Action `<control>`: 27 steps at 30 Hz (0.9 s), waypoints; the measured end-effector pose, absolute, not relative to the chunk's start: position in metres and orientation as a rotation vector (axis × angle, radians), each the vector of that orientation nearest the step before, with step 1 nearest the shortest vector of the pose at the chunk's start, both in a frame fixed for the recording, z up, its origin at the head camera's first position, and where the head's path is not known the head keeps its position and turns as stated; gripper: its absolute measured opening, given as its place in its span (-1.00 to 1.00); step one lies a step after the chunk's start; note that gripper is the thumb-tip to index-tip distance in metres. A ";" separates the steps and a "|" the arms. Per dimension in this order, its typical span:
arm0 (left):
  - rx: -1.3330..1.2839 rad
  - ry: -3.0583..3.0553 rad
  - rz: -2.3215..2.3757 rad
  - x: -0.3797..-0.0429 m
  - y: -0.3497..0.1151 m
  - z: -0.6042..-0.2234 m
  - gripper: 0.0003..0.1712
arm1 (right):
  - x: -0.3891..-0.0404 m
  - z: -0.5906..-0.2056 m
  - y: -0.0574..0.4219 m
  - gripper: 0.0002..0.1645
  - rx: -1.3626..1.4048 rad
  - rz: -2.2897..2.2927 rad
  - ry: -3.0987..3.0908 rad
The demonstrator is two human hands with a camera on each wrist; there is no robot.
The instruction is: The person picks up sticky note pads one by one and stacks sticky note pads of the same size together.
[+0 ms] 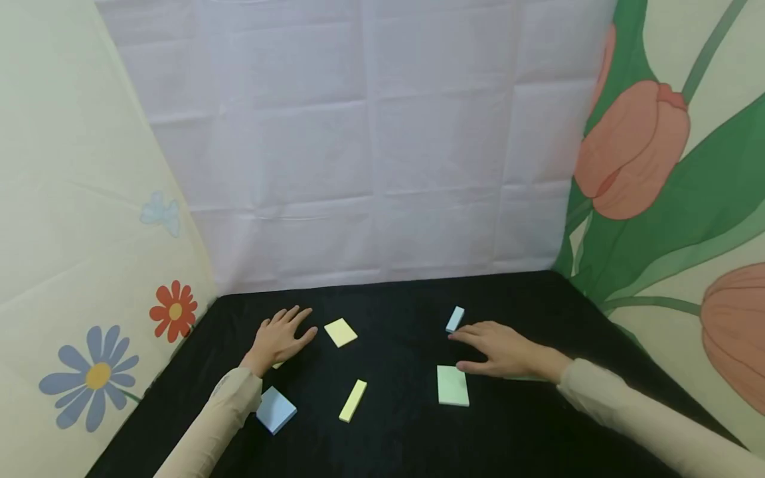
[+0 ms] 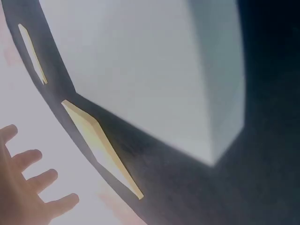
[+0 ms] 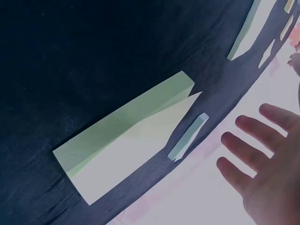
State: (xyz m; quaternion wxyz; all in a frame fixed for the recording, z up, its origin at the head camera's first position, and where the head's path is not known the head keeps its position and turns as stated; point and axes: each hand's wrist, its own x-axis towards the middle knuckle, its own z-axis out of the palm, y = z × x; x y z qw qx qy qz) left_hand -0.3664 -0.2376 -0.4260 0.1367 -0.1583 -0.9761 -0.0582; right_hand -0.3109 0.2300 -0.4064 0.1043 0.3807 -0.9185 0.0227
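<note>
My left hand (image 1: pixel 279 342) hovers at the left of the black table with its fingers spread, holding nothing. Under its palm a sliver of a yellow pad (image 1: pixel 277 365) peeks out; most of it is hidden. A yellow square pad (image 1: pixel 340 332) lies to that hand's right, and a thick blue square pad (image 1: pixel 277 410) sits beside the left cuff. On the other side, my right hand (image 1: pixel 499 348) has its fingers extended and empty. Its fingertips are near a narrow blue pad (image 1: pixel 455 319), its thumb near a pale green pad (image 1: pixel 453 386). Whether they touch cannot be told.
A narrow yellow pad (image 1: pixel 353 400) lies between the two arms. Below the right wrist a green edge (image 1: pixel 528 379) shows, mostly covered by the hand. A white cloth (image 1: pixel 382 146) hangs behind the table (image 1: pixel 388 451), with flower-patterned cloth on both sides.
</note>
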 end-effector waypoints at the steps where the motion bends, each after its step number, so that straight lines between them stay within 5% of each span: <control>1: -0.456 -2.827 -0.165 -0.366 -0.237 -0.426 -0.25 | -0.310 -0.406 0.229 -0.22 1.128 0.070 -2.713; 27: -0.487 -2.905 -0.197 -0.371 -0.220 -0.425 -0.25 | -0.299 -0.412 0.213 -0.21 1.163 0.067 -2.944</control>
